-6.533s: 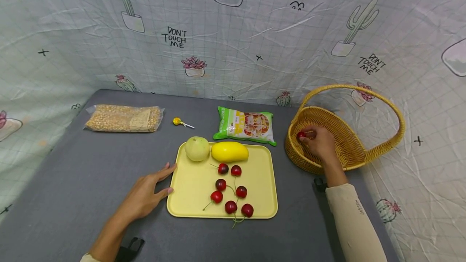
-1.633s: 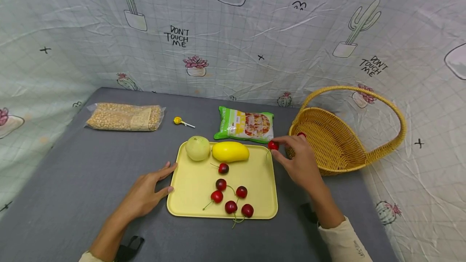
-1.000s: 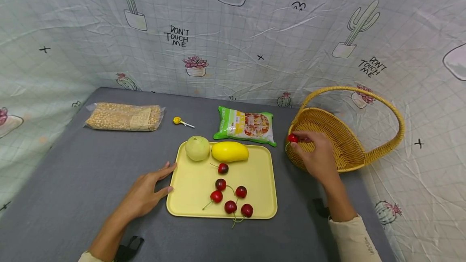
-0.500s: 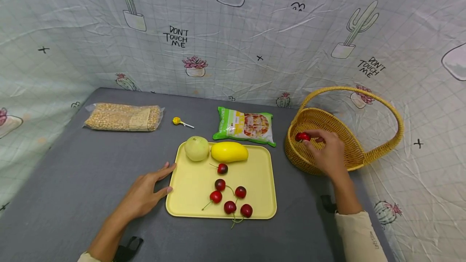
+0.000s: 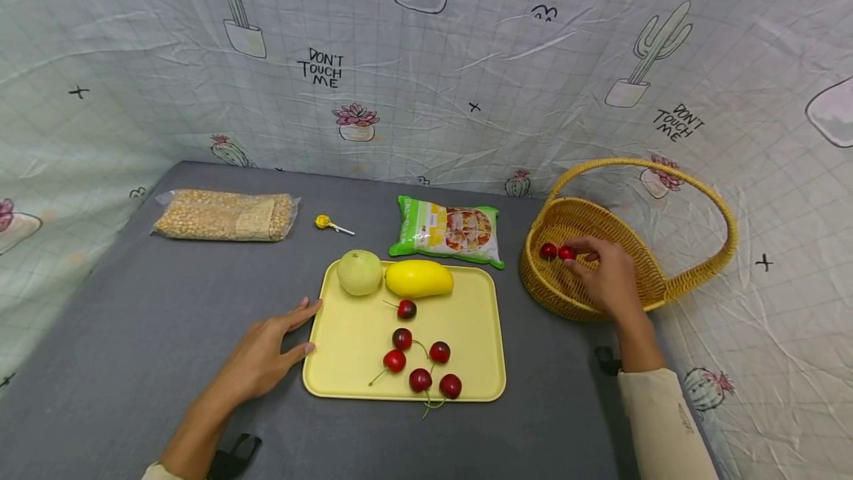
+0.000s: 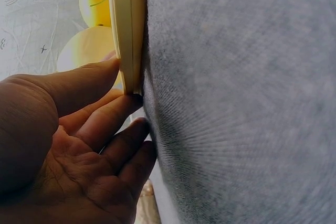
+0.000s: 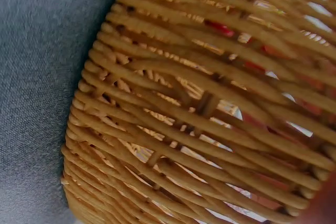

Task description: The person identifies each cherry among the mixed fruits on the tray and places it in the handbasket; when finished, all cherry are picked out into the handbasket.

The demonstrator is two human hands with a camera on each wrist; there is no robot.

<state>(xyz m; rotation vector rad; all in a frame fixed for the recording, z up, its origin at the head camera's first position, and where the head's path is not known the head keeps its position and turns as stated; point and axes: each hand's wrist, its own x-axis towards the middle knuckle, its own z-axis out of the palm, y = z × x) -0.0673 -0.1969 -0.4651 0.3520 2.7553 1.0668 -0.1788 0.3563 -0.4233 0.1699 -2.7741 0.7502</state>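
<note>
Head view: I log the right hand [image 5: 609,275] with thumb and finger pinched narrowly on 1 cherry [image 5: 564,252] inside the basket [image 5: 550,295], beside a 2nd cherry [image 5: 548,251], and the left hand [image 5: 266,354], fingers extended, touching the yellow tray [image 5: 349,335].

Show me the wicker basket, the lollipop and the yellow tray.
Wicker basket [image 5: 549,300], head view: its front wall.
Lollipop [image 5: 323,221], head view: its yellow candy end.
Yellow tray [image 5: 469,313], head view: a bare patch of its floor.

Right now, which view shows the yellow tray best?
Head: from above, it takes in nearly the whole yellow tray. Left wrist gets only a strip of its edge, close up. Right wrist is mostly basket weave; I can't make out any tray there.
</note>
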